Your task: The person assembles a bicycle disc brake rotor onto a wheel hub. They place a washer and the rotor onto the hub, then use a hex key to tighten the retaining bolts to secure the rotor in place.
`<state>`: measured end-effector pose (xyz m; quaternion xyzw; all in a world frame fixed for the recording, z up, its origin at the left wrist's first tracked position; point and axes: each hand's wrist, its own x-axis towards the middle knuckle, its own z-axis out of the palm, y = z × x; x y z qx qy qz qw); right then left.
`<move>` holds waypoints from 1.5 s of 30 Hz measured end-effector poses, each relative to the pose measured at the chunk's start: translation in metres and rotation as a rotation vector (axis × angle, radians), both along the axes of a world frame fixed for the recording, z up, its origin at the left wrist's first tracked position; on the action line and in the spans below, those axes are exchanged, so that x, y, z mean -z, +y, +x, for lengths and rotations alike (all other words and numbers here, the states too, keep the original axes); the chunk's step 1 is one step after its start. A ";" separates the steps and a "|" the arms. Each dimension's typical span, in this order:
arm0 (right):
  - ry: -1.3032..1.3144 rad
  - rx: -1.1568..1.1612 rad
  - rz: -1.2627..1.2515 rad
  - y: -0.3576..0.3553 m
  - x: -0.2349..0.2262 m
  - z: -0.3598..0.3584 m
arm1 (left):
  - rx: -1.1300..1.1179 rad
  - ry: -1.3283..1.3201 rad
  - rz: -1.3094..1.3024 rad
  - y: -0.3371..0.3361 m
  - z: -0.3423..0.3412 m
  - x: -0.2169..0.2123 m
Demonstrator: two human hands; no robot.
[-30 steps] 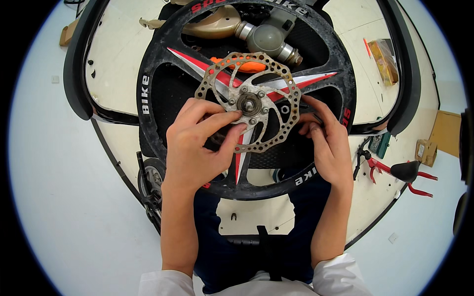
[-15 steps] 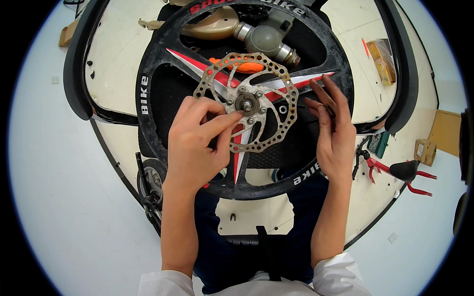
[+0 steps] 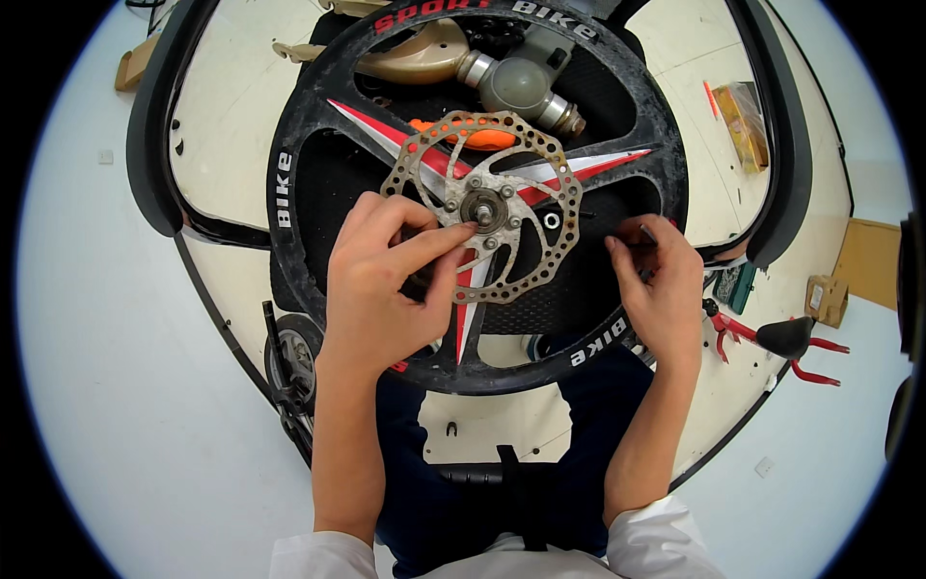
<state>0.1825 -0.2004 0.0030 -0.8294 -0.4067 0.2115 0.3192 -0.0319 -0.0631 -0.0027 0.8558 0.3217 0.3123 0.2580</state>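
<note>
A black spoked bicycle wheel point(image 3: 289, 159) with red and white spoke accents lies flat in front of me. Bolted over its hub is a perforated metal brake disc point(image 3: 571, 207). My left hand point(image 3: 391, 275) is closed at the hub, its index fingertip against the short axle point(image 3: 484, 214) and thumb just below; the other fingers curl under. Right of the disc, over the wheel's rim, my right hand point(image 3: 666, 280) has its fingers curled in, with a small dark thing partly showing between them, too hidden to name. A loose nut point(image 3: 552, 221) lies beside the disc on the black surface below.
Beyond the disc lie an orange-handled tool point(image 3: 482, 140) and a beige and grey part with metal collars point(image 3: 521, 82). Black armrests point(image 3: 786, 145) rise on both sides. On the floor at right are a red fork-shaped part point(image 3: 815, 362), a carton point(image 3: 827, 299) and a green case point(image 3: 738, 285).
My right hand has drawn down and its fingers have curled in from a more stretched pose. The left fingertip stays at the axle. The wheel sits slightly lower in view.
</note>
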 end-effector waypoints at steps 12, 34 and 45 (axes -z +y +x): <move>0.364 0.118 0.464 0.014 -0.006 -0.003 | 0.017 -0.026 0.043 0.003 0.000 0.003; 0.095 -0.250 0.418 0.077 -0.020 -0.043 | -0.037 -0.193 -0.008 0.016 -0.001 0.000; -0.045 -0.245 0.519 0.083 -0.023 -0.057 | 0.009 -0.252 0.013 0.029 0.025 0.016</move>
